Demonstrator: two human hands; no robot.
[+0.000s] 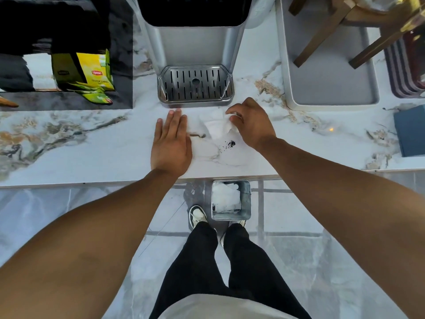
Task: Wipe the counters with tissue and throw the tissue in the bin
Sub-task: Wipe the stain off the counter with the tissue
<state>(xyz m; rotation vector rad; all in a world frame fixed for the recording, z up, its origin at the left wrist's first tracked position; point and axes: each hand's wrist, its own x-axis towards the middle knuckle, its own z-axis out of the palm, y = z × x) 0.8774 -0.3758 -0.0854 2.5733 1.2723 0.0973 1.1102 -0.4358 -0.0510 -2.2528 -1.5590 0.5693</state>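
Observation:
A white tissue (216, 126) lies crumpled on the marble counter (92, 143), just in front of the dispenser's drip tray. My right hand (249, 124) pinches its right edge with curled fingers. My left hand (171, 141) rests flat on the counter to the tissue's left, fingers together and holding nothing. A small patch of dark crumbs (228, 144) sits on the counter just below the tissue. On the floor under the counter edge stands a square metal bin (247, 199) with white tissues inside.
A grey drinks dispenser (195, 49) with a slotted drip tray (195, 85) stands behind the tissue. A yellow tea box (92, 70) sits in a dark holder at left. A grey tray (322, 84) and a blue booklet (411, 132) lie at right. My feet stand beside the bin.

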